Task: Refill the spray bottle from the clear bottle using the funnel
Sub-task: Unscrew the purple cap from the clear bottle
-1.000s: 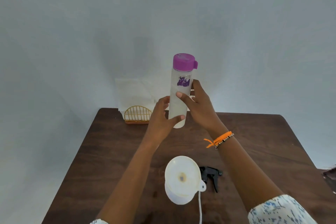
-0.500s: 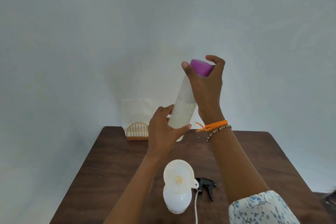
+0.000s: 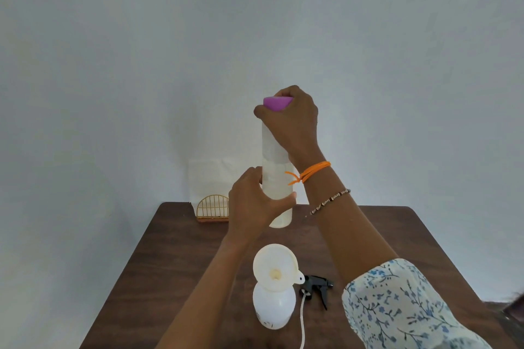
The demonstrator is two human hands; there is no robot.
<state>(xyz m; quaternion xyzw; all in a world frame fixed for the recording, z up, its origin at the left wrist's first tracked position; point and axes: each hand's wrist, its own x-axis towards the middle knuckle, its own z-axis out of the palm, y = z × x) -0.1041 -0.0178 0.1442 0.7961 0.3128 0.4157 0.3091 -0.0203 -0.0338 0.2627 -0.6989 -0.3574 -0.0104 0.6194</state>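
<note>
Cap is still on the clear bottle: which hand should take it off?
Right. The right hand already curls over the purple cap, while the left hand grips the lower body of the clear bottle, steadying it upright above the funnel.

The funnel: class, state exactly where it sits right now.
In the head view the funnel sits in the neck of the white spray bottle at the table's near centre, with the black trigger head lying to its right.
</note>
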